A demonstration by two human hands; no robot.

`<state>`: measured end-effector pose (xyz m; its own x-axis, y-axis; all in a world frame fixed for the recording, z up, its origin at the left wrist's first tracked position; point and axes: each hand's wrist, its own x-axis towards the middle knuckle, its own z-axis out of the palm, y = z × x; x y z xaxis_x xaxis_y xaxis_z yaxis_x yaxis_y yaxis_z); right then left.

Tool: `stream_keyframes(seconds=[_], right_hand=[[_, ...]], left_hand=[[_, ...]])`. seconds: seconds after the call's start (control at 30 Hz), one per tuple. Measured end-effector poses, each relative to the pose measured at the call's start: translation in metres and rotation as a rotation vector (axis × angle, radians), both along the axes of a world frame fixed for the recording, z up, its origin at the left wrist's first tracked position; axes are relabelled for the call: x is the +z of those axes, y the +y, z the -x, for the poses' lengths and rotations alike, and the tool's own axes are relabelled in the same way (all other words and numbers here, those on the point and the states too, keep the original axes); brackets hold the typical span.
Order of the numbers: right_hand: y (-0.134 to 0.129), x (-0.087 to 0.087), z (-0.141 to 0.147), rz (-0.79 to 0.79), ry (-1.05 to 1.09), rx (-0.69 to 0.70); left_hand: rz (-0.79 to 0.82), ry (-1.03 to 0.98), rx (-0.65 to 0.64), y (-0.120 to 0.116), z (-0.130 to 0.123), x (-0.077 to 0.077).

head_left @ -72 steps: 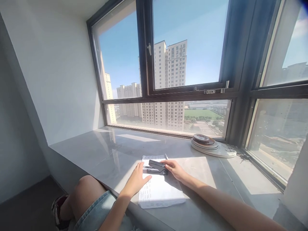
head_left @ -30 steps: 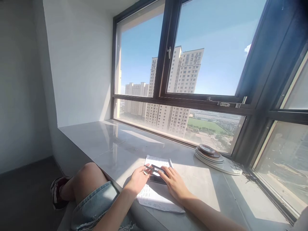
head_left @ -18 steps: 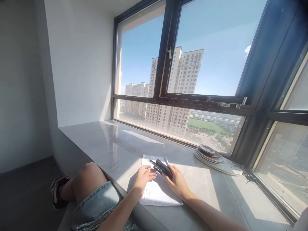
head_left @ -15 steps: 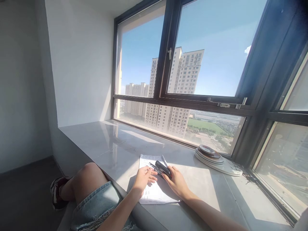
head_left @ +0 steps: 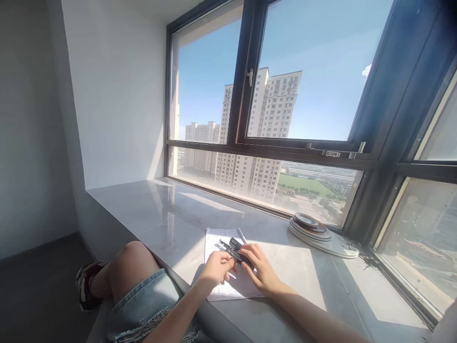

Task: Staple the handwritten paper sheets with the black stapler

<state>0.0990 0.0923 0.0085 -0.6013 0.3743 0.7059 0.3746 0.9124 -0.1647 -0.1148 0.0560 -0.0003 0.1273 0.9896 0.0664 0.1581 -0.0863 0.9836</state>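
At my left, past my bare knee and the frayed light-blue denim shorts [head_left: 143, 302], the glossy grey tiled window ledge [head_left: 157, 209] stretches toward the wall. My left hand [head_left: 216, 267] comes in low over the near side of the white paper sheets [head_left: 237, 291], which carry rows of short dark marks. Its thumb and fingers are drawn together on the lower arm of the black stapler [head_left: 234, 253]; whether a small thing is also pinched between those fingertips, I cannot tell.

The stapler sits above the sheets, spread into a narrow V, its tips pointing away from me and to the left, its back end toward my right palm. Just beyond it, a slim pale pen [head_left: 242, 234] lies at the far right corner of the paper. My right hand [head_left: 262, 267] is clamped on the stapler's body, fingers over the top and thumb at the near side.

I judge the step in hand to be close work on the opened stapler, the left fingers on its lower arm while the right steadies it. The next move calls for a firm right grip and small, careful left fingertips, clear of the hinge.

Farther right, well apart, a stack of round plates [head_left: 308, 229] stands by the window.
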Motion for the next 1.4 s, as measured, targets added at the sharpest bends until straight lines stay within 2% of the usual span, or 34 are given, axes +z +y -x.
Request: stream_keyframes(seconds=[0.07, 0.13, 0.33, 0.77, 0.9, 1.03, 1.13, 1.2, 1.3, 1.4], right_hand=[[-0.005, 0.001, -0.001, -0.057, -0.119, 0.099], [-0.007, 0.001, 0.000, -0.101, -0.175, 0.130], [-0.001, -0.006, 0.004, -0.141, -0.136, 0.069], [0.004, -0.010, 0.002, -0.120, -0.069, 0.005], [0.019, -0.003, -0.005, -0.049, 0.076, -0.146], [0.055, 0.001, -0.031, -0.011, 0.143, -0.409], [0.079, -0.009, -0.054, 0.061, -0.020, -0.653], [0.088, -0.021, -0.063, 0.137, -0.162, -0.767], [0.094, -0.036, -0.067, 0.208, -0.264, -0.838], [0.095, -0.043, -0.065, 0.185, -0.289, -0.841]], left_hand=[[-0.014, 0.014, 0.007, 0.002, 0.000, -0.001], [-0.025, 0.024, 0.001, 0.004, 0.000, -0.004], [-0.043, 0.012, -0.030, 0.007, 0.002, -0.011], [-0.049, -0.027, -0.061, 0.005, 0.001, -0.007], [0.047, 0.010, -0.027, -0.002, 0.001, 0.000], [0.065, 0.024, -0.019, -0.007, 0.000, 0.004], [0.040, 0.020, -0.029, -0.007, 0.000, 0.002], [0.009, 0.039, -0.031, -0.004, 0.000, 0.000], [-0.017, 0.039, 0.001, 0.001, -0.002, -0.005], [-0.045, -0.018, 0.067, 0.005, -0.003, -0.007]])
